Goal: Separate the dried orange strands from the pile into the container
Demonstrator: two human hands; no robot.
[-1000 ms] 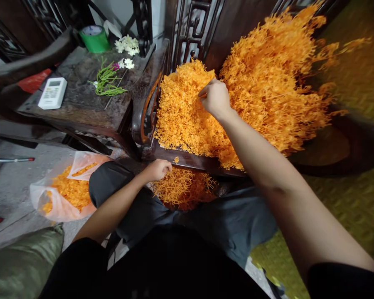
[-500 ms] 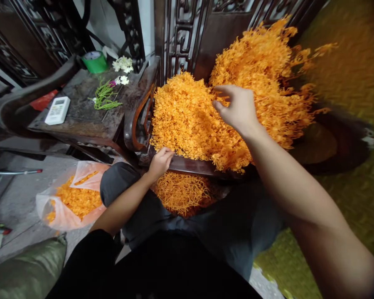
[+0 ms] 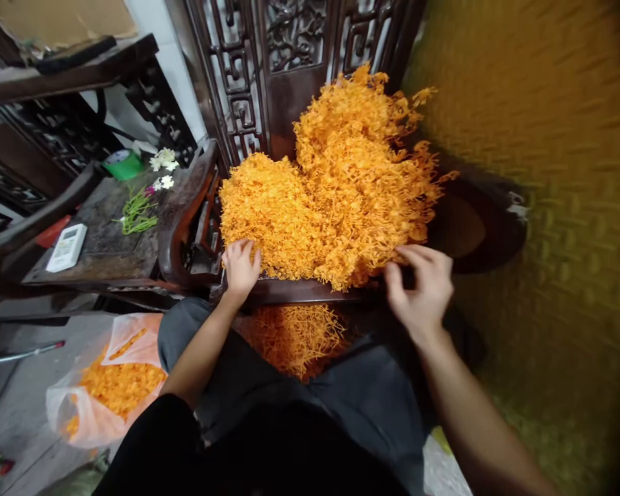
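A big heap of orange flowers (image 3: 335, 193) lies on the seat of a dark carved wooden chair (image 3: 310, 293). My left hand (image 3: 240, 265) rests on the heap's front left edge, fingers bent onto the flowers. My right hand (image 3: 421, 289) hovers at the chair's front edge by the heap's lower right, fingers spread and holding nothing. A smaller clump of orange flowers (image 3: 289, 337) sits on my lap between my dark trousers.
A plastic bag of orange flowers (image 3: 108, 389) lies on the floor at left. A dark side table (image 3: 103, 255) holds a white remote (image 3: 67, 246), green stems (image 3: 137, 213), white blossoms (image 3: 162, 160) and green tape (image 3: 124, 165). A yellow woven mat (image 3: 558, 207) fills the right.
My right hand has come down from the top of the heap to the chair's front edge. My left hand rose from the lap clump onto the heap. The view tilted up and shifted.
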